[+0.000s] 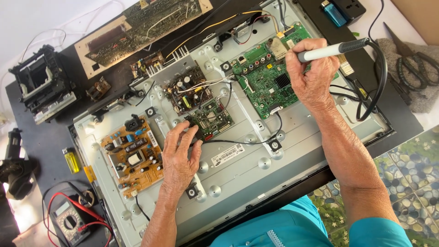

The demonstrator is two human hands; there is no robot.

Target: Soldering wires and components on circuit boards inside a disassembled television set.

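1. The panel, a grey metal back plate of an opened flat screen, lies slantwise across most of the frame on a dark table. Its lower edge runs along the table's near edge, just above the person's teal clothing.
2. The green board sits at the upper right of the panel, with a row of coloured sockets along its left side and a black finned block near its middle.
3. The brown board lies at the left of the panel, carrying a black socket and yellow and blue parts.
4. The right hand is over the green board, fingers curled tight around a soldering iron. The iron has a white body, a black grip and a black cable looping to the right; its tip is hidden, probably behind the fingers.
5. The left hand rests flat at mid-frame, fingers spread, tips touching the lower edge of a small board.
6. Bare panel lies between the hands and below them.
7. A multimeter sits at lower left and a yellow lighter just left of the panel.
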